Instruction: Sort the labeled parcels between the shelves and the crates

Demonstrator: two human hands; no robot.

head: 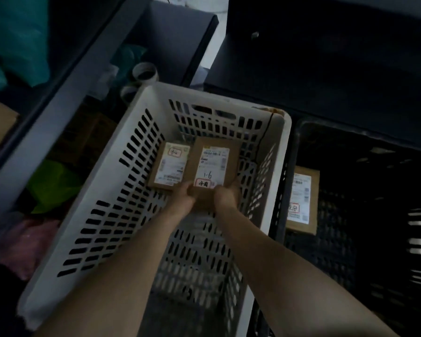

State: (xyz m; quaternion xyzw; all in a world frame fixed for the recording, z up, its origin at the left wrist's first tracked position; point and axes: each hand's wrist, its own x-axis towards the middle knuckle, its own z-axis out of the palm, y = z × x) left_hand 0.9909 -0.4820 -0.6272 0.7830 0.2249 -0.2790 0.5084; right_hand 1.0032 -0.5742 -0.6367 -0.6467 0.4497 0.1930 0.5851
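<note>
Two hands, the left hand (183, 198) and the right hand (226, 197), grip the near end of a labelled box (213, 166) inside the white crate (100, 195), beside a second box (169, 165); a third box (301, 198) lies in the black crate (350, 239).

Dim light, dark cabinet (326, 57) upper right, pale floor strip (213, 45) beside it

The left grip (184, 197) and right grip (225, 197) hold the near end of a labeled parcel (212, 161) inside the white crate (204, 93), beside a second parcel (169, 166) on its left. A third parcel (301, 198) lies in the black crate (338, 239) to the right.
</note>
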